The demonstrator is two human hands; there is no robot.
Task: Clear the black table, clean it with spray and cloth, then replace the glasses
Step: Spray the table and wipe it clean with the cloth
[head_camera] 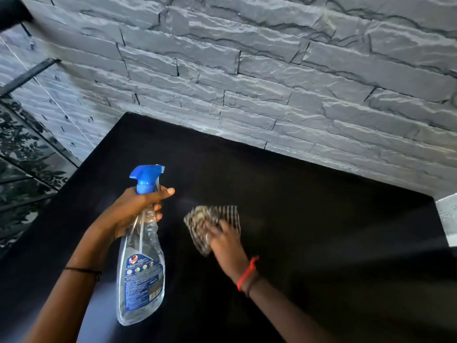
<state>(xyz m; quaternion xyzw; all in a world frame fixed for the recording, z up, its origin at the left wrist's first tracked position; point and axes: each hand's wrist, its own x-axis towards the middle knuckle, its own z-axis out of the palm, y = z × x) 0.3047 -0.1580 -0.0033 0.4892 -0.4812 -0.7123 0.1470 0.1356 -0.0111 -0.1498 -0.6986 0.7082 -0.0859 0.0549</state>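
Observation:
The black table (309,219) fills the lower half of the head view. My left hand (133,209) grips the neck of a clear spray bottle (141,276) with a blue trigger head, held above the table's left part with the nozzle towards the middle. A faint mist hangs to the right of the nozzle. My right hand (223,241) presses a striped, folded cloth (217,219) flat on the table top, fingers spread over it. No glasses are in view.
A grey stone-brick wall (272,82) runs along the table's far edge. A glass pane (22,154) with leaves behind it stands at the left. A pale block (447,216) juts in at the right edge.

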